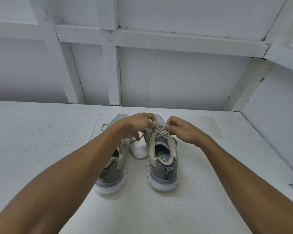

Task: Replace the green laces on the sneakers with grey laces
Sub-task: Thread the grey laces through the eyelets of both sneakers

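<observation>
Pale lace (160, 132) at top eyelets of right sneaker (162, 173), pinched by left hand (139, 124) and right hand (184, 130), one either side. Pull ends evenly, low over tongue; keep sneaker steady on table (57, 149).

Two sneakers stand side by side on the counter (41, 132), heels nearest the person and toes pointing away. The fingers (151, 120) of the left hand (137, 124) and of the right hand (183, 131) meet over the right sneaker (162, 162), each pinching its laces (159, 132), which lie just beneath and between them. The left sneaker (112, 166) sits to the left of the fingers, under the left forearm. A loop of lace (142, 159) lies on the counter between the sneakers, nearer the person than the fingers. A short piece of lace (103, 126) lies left of the fingers, beside the left sneaker's toe. Beyond the fingers, the framed wall (176, 78) rises behind the counter.
</observation>
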{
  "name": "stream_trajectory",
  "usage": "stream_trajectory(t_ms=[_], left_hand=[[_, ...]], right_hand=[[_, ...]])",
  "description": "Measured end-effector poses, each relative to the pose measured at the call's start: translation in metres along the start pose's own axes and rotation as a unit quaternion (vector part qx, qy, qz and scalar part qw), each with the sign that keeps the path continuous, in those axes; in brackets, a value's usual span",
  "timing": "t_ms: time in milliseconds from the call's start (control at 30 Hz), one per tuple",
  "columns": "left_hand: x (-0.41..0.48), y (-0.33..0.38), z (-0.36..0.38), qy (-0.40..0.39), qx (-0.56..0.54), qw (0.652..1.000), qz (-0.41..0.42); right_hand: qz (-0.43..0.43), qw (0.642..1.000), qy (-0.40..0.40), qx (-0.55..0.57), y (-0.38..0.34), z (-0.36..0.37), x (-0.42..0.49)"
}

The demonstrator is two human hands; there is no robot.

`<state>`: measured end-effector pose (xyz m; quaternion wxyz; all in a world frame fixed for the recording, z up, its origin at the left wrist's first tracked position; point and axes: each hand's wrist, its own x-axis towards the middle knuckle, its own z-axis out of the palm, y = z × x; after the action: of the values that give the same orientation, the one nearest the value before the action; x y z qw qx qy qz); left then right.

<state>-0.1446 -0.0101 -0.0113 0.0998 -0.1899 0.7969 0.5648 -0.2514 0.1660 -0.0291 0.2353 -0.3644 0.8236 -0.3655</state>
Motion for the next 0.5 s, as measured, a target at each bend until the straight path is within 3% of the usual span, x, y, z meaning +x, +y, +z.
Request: stream_trajectory(t_ms=[100,333,500], left_hand=[[0.000,0.000,-0.001,0.031,-0.011,0.999,-0.001],[0.000,-0.005,0.000,0.042,0.086,0.994,0.050],[0.000,-0.008,0.002,0.070,0.012,0.996,0.046]], right_hand=[[0.019,1.000,0.001,0.015,-0.002,0.000,-0.002],[-0.015,0.999,-0.001,0.038,0.002,-0.002,-0.011],[-0.010,1.000,0.025,0.009,0.002,0.003,-0.004]])
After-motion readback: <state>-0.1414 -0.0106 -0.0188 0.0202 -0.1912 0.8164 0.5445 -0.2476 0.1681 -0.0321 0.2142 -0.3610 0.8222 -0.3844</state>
